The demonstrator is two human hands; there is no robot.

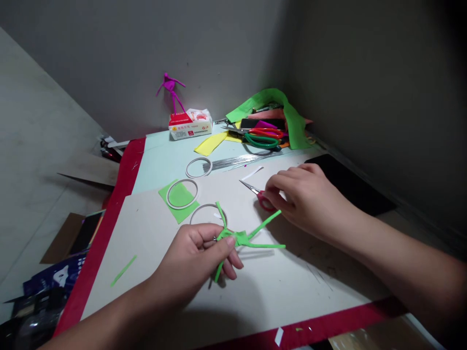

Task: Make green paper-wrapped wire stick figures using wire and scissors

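Observation:
My left hand point(193, 257) grips a small figure of wire wrapped in green strips point(241, 239), whose thin limbs splay out past my fingers. My right hand point(306, 204) is shut on the red handle of a pair of scissors point(251, 188), with the steel blades pointing left. Just behind the green figure lies a wire ring point(207, 204). Another ring point(182, 180) rests on a green foam square point(178, 197), and a third point(199, 167) lies farther back. A loose green strip point(124, 271) sits on the grey board point(277, 287) at the left.
At the back stand a magenta wire figure point(170, 87) and a tissue pack point(190, 124). Next to them are green-handled scissors point(260, 141), a bundle of wires point(237, 162) and green sheet point(288, 116). A black pad point(350, 184) lies right. Walls close the back and right.

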